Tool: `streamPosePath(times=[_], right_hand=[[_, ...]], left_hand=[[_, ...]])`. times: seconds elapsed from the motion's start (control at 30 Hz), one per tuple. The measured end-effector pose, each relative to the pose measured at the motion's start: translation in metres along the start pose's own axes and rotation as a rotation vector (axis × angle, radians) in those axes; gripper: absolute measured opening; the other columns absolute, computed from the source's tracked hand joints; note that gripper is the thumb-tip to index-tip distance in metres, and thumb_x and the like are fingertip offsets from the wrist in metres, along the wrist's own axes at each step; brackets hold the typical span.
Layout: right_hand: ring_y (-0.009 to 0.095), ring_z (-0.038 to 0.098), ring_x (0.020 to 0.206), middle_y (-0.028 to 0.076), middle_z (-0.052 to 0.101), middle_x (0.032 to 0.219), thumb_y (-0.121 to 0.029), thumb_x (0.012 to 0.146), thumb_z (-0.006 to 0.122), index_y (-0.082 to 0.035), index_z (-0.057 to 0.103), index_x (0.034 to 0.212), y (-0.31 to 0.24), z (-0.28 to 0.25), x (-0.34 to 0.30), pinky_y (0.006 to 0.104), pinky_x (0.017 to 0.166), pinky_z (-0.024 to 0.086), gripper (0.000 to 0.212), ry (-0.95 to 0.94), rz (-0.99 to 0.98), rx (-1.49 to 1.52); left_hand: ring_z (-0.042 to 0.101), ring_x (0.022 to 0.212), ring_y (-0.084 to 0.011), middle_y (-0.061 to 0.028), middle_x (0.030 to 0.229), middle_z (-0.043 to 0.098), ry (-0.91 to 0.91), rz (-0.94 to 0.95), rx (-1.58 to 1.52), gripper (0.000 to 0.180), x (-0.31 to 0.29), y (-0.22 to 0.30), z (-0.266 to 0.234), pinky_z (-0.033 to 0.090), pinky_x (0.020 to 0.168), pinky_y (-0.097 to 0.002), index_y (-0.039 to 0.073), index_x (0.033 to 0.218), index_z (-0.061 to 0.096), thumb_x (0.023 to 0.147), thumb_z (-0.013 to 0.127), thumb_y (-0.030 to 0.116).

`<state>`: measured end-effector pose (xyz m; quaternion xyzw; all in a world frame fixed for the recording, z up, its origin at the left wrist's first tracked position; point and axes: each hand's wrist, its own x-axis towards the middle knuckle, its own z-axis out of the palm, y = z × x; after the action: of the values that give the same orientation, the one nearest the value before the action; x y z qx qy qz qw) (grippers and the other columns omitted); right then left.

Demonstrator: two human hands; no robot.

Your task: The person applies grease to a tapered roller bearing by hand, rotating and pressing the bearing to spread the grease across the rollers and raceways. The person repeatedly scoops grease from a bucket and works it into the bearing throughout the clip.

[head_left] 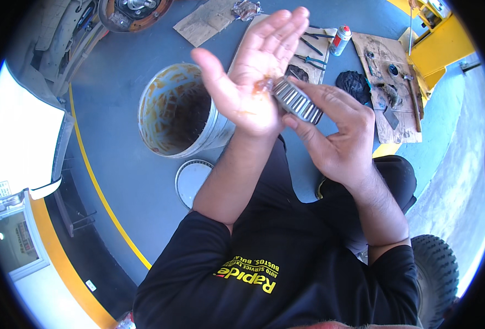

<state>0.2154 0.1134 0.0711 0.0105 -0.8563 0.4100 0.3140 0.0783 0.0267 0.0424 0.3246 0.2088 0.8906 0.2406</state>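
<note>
My left hand (253, 77) is open, palm up, with its fingers stretched out and away from me. A dab of amber grease (263, 85) sits on that palm near its right side. In my right hand (338, 123) is a tapered roller bearing (297, 100), pinched between thumb and fingers, its row of steel rollers showing. The bearing is tilted, and its left edge meets the left palm beside the grease. Left of my hands stands a white bucket (212, 134) whose inner wall is smeared with amber grease.
A round lid (193, 181) lies by the bucket. Beyond my hands are pliers (311, 61) on cardboard, a spray can (340, 41), a black plastic bag (353, 86) and a cardboard sheet (401, 123) with greasy parts. A tyre (434, 268) is at lower right; a brake drum assembly (135, 11) hangs at upper left.
</note>
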Motion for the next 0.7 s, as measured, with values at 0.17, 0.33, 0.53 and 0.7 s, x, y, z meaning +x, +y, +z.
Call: streamPosePath(times=[0.17,0.33,0.53,0.7], right_hand=[[0.011,0.067,0.088,0.008,0.075,0.099,-0.019,0.095,0.079,0.009,0.069,0.122,0.000,-0.020,0.004,0.0274,0.083,0.054,0.040,-0.199,0.441,0.665],[0.013,0.072,0.085,0.011,0.078,0.095,-0.017,0.093,0.082,0.005,0.075,0.115,0.003,-0.002,0.003,0.0276,0.078,0.056,0.032,0.085,0.511,0.578],[0.019,0.072,0.085,0.016,0.077,0.093,-0.018,0.089,0.084,0.006,0.074,0.113,-0.001,0.000,-0.001,0.0320,0.078,0.057,0.036,-0.034,0.163,0.160],[0.008,0.067,0.082,0.006,0.075,0.089,-0.017,0.095,0.080,0.006,0.074,0.116,0.009,-0.003,0.000,0.0269,0.075,0.055,0.032,-0.124,0.418,0.438]], left_hand=[[0.019,0.158,-0.0467,-0.0355,0.165,0.026,-0.117,-0.037,-0.182,0.116,0.000,0.016,-0.002,0.010,0.131,-0.0526,-0.012,0.157,0.030,0.096,0.018,0.086],[0.035,0.152,-0.0424,-0.0327,0.157,0.042,-0.035,-0.011,-0.039,0.117,-0.001,0.006,0.004,0.021,0.128,-0.0510,-0.009,0.151,0.042,0.093,0.011,0.089],[0.041,0.150,-0.0417,-0.0305,0.156,0.047,0.001,-0.033,0.046,0.120,-0.001,0.000,-0.009,0.027,0.126,-0.0507,-0.005,0.151,0.045,0.091,0.008,0.092],[0.039,0.151,-0.0432,-0.0329,0.158,0.043,0.148,-0.117,-0.148,0.119,-0.002,0.011,-0.006,0.025,0.127,-0.0533,-0.007,0.151,0.044,0.092,0.010,0.091]])
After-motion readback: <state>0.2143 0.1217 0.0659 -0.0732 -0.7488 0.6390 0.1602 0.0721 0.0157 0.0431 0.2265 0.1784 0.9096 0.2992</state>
